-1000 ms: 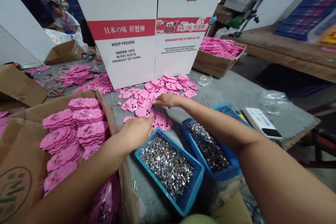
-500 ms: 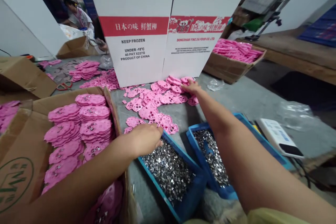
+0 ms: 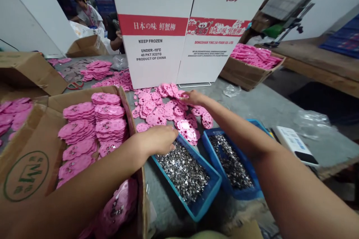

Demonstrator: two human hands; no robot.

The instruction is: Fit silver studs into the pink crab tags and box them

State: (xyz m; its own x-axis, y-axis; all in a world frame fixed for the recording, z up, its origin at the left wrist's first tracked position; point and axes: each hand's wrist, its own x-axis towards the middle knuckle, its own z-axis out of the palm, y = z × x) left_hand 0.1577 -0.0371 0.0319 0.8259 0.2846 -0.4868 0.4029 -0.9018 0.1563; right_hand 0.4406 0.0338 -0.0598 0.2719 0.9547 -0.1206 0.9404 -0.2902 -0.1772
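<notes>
My left hand (image 3: 160, 139) is curled over the far left corner of a blue tray (image 3: 206, 206) full of small shiny metal pieces. Its fingertips are partly hidden. Just beyond it lies a loose pile of flat pink cut-out pieces (image 3: 157, 119), with dark holes in some. On the right side of this pile, my right hand (image 3: 194, 98) reaches across with its fingers stretched out, touching the pink pieces. Under my right forearm stands a second blue tray (image 3: 224, 190), also holding shiny metal pieces.
At left, a cardboard box (image 3: 21, 145) holds stacked pink pieces (image 3: 110, 125). A tall white carton (image 3: 157, 71) stands behind the pile. To the right are a box of pink strips (image 3: 256, 56) and a white device (image 3: 294, 143). Red-handled scissors (image 3: 75, 85) lie left; a person (image 3: 86, 13) sits behind.
My right hand has moved left over the pink pile, and several pieces have shifted nearer the trays. My left hand stays at the tray's corner. The whole view has shifted slightly.
</notes>
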